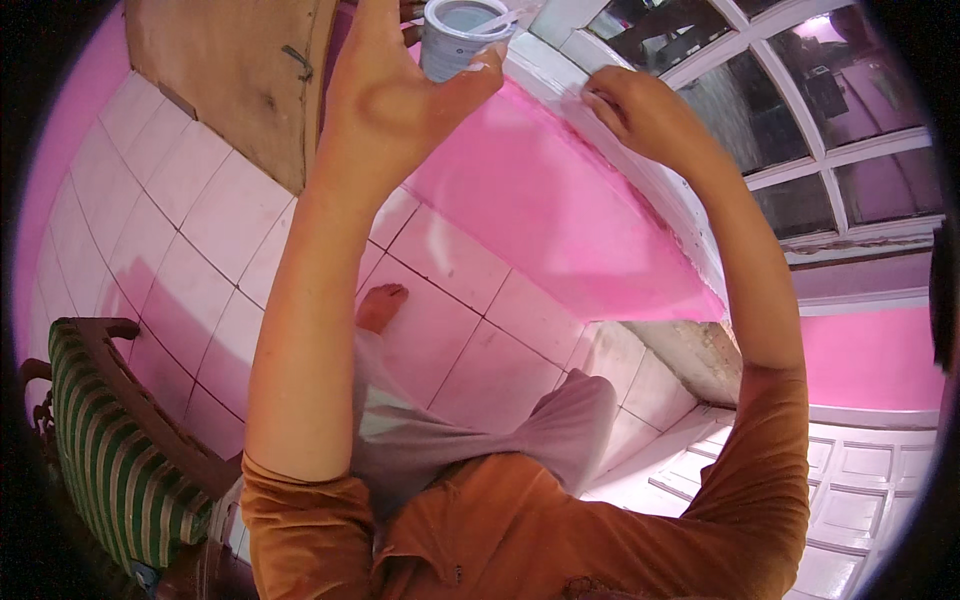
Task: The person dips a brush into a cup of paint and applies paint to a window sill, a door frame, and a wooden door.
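Up at the top edge, the left hand [395, 110] holds a small pale tub [447, 62], its rim white and its mouth facing up. The fingers of that hand are parted just as wide as the tub, with the thumb along the near side and the other fingers partly hidden or cut off by the edge of the view. A white smear [478, 66] marks the thumb. A pale, flat strip [500, 22] lies over the tub's rim.

The right hand [640, 110] is beside the white ledge [640, 178] under a window [800, 95] with white bars. Its fingers are curled inward; whether they grip anything thin, I cannot tell.

Below the ledge runs a bright pink wall [530, 200], meeting a floor [215, 245] of pale tiles. One bare foot [382, 306] shows on the tiles. At lower left is a chair [110, 450] with green striped upholstery; a brown wooden panel [230, 75] stands at upper left, and a white panelled door [850, 490] shows at lower right.
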`<control>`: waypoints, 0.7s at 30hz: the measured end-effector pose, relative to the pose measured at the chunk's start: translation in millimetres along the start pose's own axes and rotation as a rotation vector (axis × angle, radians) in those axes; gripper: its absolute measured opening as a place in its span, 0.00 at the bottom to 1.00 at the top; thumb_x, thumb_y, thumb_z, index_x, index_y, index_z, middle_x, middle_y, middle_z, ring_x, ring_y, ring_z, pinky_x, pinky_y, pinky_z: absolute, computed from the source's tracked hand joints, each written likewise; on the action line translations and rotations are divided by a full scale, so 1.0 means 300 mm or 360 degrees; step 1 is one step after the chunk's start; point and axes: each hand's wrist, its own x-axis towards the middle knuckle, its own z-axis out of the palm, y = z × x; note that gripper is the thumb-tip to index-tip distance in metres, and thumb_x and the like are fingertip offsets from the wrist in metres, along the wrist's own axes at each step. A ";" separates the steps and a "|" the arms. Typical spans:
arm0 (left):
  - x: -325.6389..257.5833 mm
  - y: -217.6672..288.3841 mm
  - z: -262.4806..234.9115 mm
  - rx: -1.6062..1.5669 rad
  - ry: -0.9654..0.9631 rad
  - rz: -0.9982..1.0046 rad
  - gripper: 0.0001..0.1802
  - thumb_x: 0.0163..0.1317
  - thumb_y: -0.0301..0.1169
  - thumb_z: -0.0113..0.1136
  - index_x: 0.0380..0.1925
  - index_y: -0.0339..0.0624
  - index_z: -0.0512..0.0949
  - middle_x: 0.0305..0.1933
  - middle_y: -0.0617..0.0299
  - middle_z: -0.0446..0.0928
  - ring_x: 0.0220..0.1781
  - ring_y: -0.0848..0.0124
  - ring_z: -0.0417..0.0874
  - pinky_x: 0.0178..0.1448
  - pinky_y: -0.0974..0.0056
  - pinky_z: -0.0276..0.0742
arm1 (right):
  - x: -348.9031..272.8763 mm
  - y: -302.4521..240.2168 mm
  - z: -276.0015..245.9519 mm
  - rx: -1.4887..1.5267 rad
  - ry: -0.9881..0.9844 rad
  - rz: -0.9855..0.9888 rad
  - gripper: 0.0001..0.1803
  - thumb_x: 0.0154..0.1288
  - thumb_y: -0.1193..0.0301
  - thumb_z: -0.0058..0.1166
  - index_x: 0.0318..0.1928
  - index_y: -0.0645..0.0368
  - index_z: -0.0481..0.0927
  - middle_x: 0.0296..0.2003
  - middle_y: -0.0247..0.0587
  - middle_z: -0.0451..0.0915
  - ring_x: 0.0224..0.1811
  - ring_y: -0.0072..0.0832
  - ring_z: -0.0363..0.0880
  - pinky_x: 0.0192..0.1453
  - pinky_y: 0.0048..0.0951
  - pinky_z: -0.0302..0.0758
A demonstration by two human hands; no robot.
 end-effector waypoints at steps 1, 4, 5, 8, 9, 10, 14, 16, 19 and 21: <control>-0.003 -0.010 -0.001 0.0006 0.0002 -0.0001 0.56 0.49 0.23 0.72 0.76 0.26 0.50 0.58 0.49 0.75 0.58 0.64 0.80 0.60 0.60 0.79 | -0.020 0.000 -0.011 0.0059 0.0012 0.0048 0.12 0.73 0.67 0.55 0.46 0.64 0.82 0.40 0.55 0.83 0.44 0.54 0.82 0.50 0.46 0.78; -0.002 -0.033 0.017 -0.0139 -0.0063 0.0031 0.57 0.49 0.23 0.72 0.77 0.27 0.50 0.59 0.50 0.74 0.58 0.64 0.79 0.62 0.60 0.78 | -0.003 0.017 -0.018 0.0201 0.0137 0.0040 0.12 0.72 0.66 0.54 0.45 0.63 0.81 0.40 0.56 0.83 0.44 0.56 0.82 0.50 0.49 0.78; -0.003 -0.028 0.022 -0.0113 -0.0078 -0.0032 0.57 0.49 0.23 0.72 0.77 0.28 0.49 0.59 0.51 0.74 0.58 0.64 0.79 0.62 0.60 0.78 | 0.015 0.021 -0.015 0.0298 0.0248 -0.0036 0.12 0.71 0.66 0.55 0.45 0.63 0.81 0.40 0.57 0.83 0.44 0.56 0.82 0.50 0.50 0.78; -0.012 -0.018 0.036 -0.0123 -0.0116 -0.0139 0.58 0.49 0.22 0.72 0.78 0.30 0.49 0.58 0.52 0.73 0.57 0.64 0.79 0.63 0.60 0.77 | 0.010 0.021 0.023 0.0345 0.0140 0.0061 0.12 0.72 0.66 0.55 0.45 0.64 0.81 0.40 0.57 0.82 0.45 0.56 0.81 0.50 0.49 0.78; -0.016 -0.020 0.035 -0.0146 -0.0113 -0.0184 0.58 0.49 0.23 0.72 0.78 0.30 0.48 0.58 0.52 0.73 0.57 0.65 0.79 0.63 0.60 0.76 | -0.016 0.024 0.022 0.0344 0.0135 0.0070 0.12 0.72 0.66 0.55 0.45 0.64 0.81 0.40 0.57 0.82 0.45 0.56 0.81 0.50 0.49 0.78; -0.015 -0.024 0.039 -0.0155 -0.0114 -0.0187 0.58 0.49 0.23 0.72 0.78 0.30 0.48 0.58 0.52 0.73 0.57 0.65 0.79 0.63 0.60 0.76 | -0.065 0.034 0.005 0.0253 0.0082 0.0065 0.12 0.72 0.66 0.54 0.44 0.64 0.81 0.40 0.57 0.82 0.45 0.57 0.81 0.49 0.50 0.78; -0.003 -0.033 0.060 -0.0152 -0.0122 -0.0097 0.58 0.49 0.23 0.71 0.78 0.31 0.48 0.57 0.53 0.73 0.57 0.65 0.78 0.63 0.60 0.76 | -0.278 0.040 -0.087 0.0111 -0.0133 0.0196 0.12 0.72 0.67 0.54 0.43 0.65 0.80 0.38 0.57 0.81 0.44 0.58 0.80 0.48 0.51 0.78; -0.002 -0.040 0.063 -0.0208 -0.0132 -0.0101 0.58 0.49 0.23 0.71 0.78 0.32 0.48 0.57 0.53 0.72 0.58 0.65 0.78 0.63 0.60 0.76 | -0.359 0.009 -0.136 0.0065 -0.0279 0.0310 0.12 0.72 0.67 0.53 0.43 0.65 0.79 0.38 0.57 0.80 0.44 0.58 0.80 0.48 0.52 0.77; -0.008 -0.026 0.076 -0.0180 -0.0162 -0.0093 0.58 0.50 0.24 0.71 0.79 0.34 0.47 0.61 0.53 0.71 0.59 0.64 0.77 0.65 0.61 0.75 | -0.410 0.020 -0.165 -0.0005 -0.0389 0.0372 0.11 0.73 0.69 0.54 0.41 0.67 0.79 0.37 0.56 0.81 0.41 0.56 0.80 0.46 0.50 0.77; -0.025 0.009 0.087 -0.0029 -0.0186 -0.0180 0.50 0.57 0.21 0.72 0.76 0.29 0.53 0.64 0.48 0.73 0.65 0.61 0.77 0.72 0.58 0.73 | -0.421 0.040 -0.174 -0.0040 -0.0352 0.0331 0.11 0.75 0.70 0.54 0.40 0.67 0.80 0.36 0.55 0.81 0.39 0.54 0.81 0.44 0.47 0.77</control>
